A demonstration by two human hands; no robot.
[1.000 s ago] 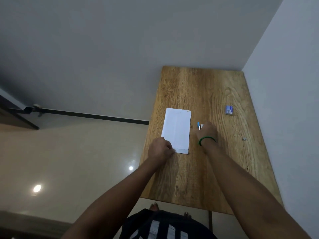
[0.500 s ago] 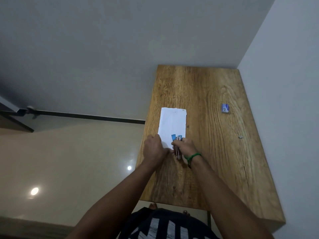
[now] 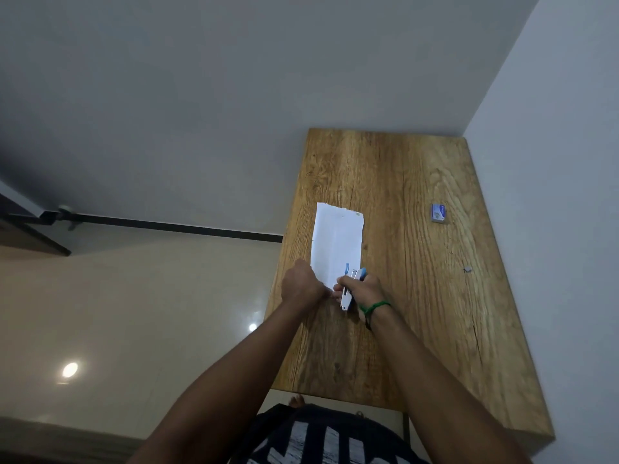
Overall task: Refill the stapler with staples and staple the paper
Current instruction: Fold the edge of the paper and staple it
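A folded white paper [image 3: 336,242] lies on the wooden table [image 3: 418,296], left of the middle. My right hand [image 3: 363,291], with a green band on the wrist, grips a small blue and metal stapler [image 3: 350,286] at the paper's near right corner. My left hand [image 3: 301,286] is closed and presses on the paper's near left corner. Whether the paper sits between the stapler's jaws is hidden by my fingers.
A small blue staple box [image 3: 438,213] lies at the table's far right, close to the wall [image 3: 552,162]. A tiny loose piece [image 3: 468,269] sits on the wood right of the paper. The table's left edge drops to a tiled floor [image 3: 134,313].
My right hand took the stapler from the table right of the paper and carried it to the paper's near right corner. My left hand stayed on the near left corner.
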